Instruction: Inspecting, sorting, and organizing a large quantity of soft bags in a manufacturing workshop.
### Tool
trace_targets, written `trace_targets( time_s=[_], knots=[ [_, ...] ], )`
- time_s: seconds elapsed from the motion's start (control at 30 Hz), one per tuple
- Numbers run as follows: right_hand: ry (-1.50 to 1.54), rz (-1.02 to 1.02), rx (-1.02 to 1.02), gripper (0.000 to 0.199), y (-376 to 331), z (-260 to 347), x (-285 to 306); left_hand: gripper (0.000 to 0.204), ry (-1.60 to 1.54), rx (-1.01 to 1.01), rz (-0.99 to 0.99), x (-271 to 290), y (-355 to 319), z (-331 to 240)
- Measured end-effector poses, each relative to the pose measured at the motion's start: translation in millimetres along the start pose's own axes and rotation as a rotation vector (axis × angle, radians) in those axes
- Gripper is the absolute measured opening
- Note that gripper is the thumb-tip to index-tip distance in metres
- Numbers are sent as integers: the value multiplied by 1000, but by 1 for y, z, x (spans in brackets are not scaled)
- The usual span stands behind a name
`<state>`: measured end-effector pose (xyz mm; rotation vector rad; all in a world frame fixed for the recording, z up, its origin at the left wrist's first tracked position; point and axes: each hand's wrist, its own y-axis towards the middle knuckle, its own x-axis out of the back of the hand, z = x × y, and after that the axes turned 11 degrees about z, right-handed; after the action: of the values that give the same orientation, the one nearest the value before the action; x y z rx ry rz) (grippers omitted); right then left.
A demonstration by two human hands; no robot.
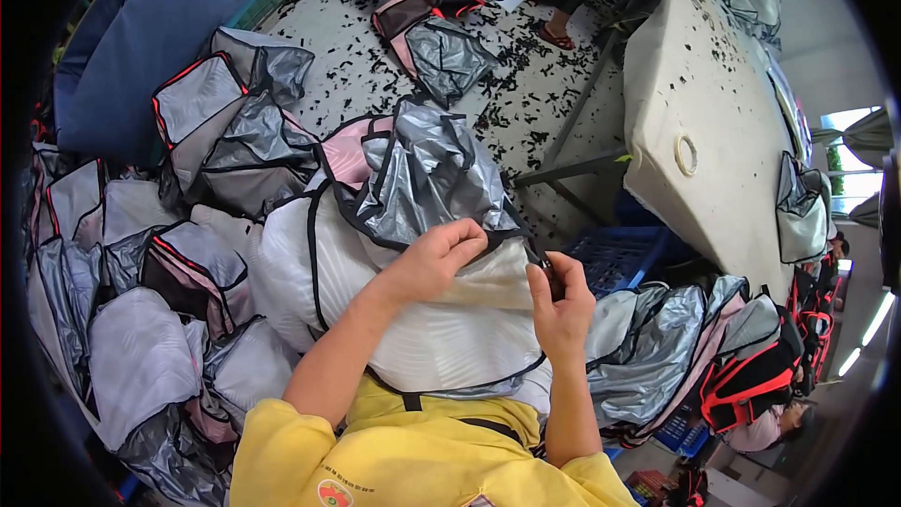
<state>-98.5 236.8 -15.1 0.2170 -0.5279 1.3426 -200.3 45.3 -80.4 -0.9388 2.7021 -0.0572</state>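
Observation:
Across my lap lies a half-sewn bag (441,338) of white patterned fabric, with black-bound edges, a pink panel and crumpled silver lining (436,183). My left hand (432,263) is closed in a pinch on the bag's black-bound edge, below the silver lining. At the right end of that edge my right hand (565,305) is closed, thumb and fingers curled around a small dark thing. Its kind is hidden by the fingers. Both hands are close to the same strip of the bag, a short way apart.
More silver-lined bags (141,338) are heaped at my left, others (657,347) at my right. A blue plastic crate (615,253) stands beside a pale worktable (699,103) bearing a tape roll (686,156). Black scraps litter the floor (328,38); another person's legs (561,14) show beyond.

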Motion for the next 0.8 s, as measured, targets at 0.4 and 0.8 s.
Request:
trace_targets(
  time_s=[0.4,0.8],
  knots=[
    [-458,4,269,25,2,4,-17,19,-149,27,-2,-3,0,-4],
    [-332,95,140,22,5,-1,-16,19,-156,20,-9,-3,1,2]
  ],
)
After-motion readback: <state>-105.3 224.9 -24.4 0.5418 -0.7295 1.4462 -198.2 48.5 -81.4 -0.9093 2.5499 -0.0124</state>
